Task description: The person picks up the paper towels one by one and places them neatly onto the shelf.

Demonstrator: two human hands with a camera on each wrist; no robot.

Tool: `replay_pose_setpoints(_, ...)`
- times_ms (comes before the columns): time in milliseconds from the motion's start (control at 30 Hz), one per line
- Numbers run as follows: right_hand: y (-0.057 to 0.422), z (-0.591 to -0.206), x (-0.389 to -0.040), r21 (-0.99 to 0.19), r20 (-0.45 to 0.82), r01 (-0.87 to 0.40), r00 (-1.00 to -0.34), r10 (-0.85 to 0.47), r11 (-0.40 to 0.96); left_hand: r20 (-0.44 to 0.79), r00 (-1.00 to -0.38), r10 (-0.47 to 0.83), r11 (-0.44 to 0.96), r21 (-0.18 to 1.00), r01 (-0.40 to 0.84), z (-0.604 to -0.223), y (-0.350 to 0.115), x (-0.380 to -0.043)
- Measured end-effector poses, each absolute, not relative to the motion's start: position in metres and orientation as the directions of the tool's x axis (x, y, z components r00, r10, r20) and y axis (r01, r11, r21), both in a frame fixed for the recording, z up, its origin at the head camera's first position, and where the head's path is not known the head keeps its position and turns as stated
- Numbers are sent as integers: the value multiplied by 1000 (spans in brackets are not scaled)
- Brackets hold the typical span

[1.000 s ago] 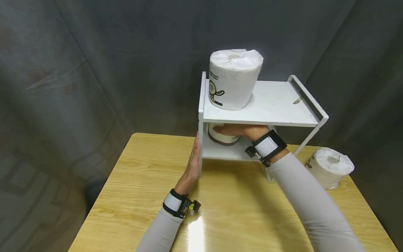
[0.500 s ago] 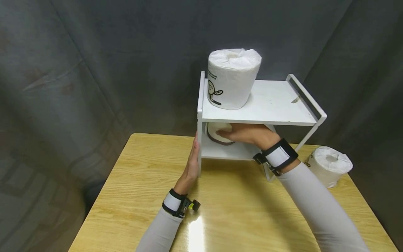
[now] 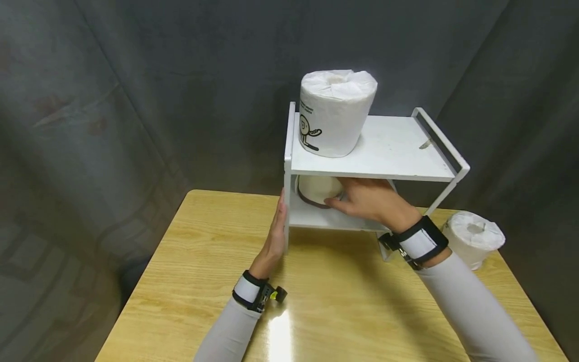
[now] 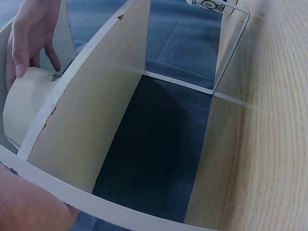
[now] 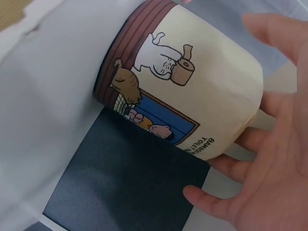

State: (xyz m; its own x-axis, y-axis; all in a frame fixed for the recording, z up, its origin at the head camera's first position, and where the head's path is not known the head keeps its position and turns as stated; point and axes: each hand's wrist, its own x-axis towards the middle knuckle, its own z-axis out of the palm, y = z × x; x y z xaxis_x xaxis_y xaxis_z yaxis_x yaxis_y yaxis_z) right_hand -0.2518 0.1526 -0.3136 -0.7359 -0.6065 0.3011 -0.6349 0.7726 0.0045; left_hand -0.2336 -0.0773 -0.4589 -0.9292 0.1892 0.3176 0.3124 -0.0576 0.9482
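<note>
A white two-tier rack [image 3: 398,146] stands on the table. My left hand [image 3: 274,239] rests with straight fingers against the rack's left side. On the lower shelf, at its left end, sits a toilet paper roll [image 3: 318,188] in a cream wrapper with a brown band and printed cats. Beside that roll, under the top shelf, is my right hand [image 3: 371,202]. In the right wrist view its thumb stands apart from the wrapped roll [image 5: 211,72], and the loosely spread fingers lie by the roll's end; whether they touch it is hard to tell.
Another wrapped toilet paper roll [image 3: 336,120] stands at the left of the top shelf. A third roll [image 3: 477,239] stands on the wooden table [image 3: 217,241], right of the rack. Grey curtain [image 3: 217,90] hangs behind.
My right hand has drawn back to the right from the lower-shelf roll, showing more of it. The roll stays at the left end. My left hand keeps its place.
</note>
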Motion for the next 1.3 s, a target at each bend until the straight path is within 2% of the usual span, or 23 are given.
replay_pose_setpoints(200,160,-316,-242,21,288,-605,-759,-585,796,329,-924,193,-62,944,323,-460,-78,-234)
replay_pose_setpoints(467,170,-318,-232,149,369,-615,-692,-620,775,345,-920,187,-69,938,338,-461,-77,-233)
replay_pose_setpoints(767,184,-320,-220,129,310,-583,-745,-591,803,333,-925,185,-72,943,325,-460,-78,-234)
replay_pose_setpoints(1000,197,-329,-213,150,366,-615,-693,-621,774,325,-927,186,-84,946,315,-462,-78,-236)
replay_pose_setpoints(1300,210,-337,-195,171,392,-624,-668,-633,763,337,-921,194,-106,941,322,-462,-77,-236)
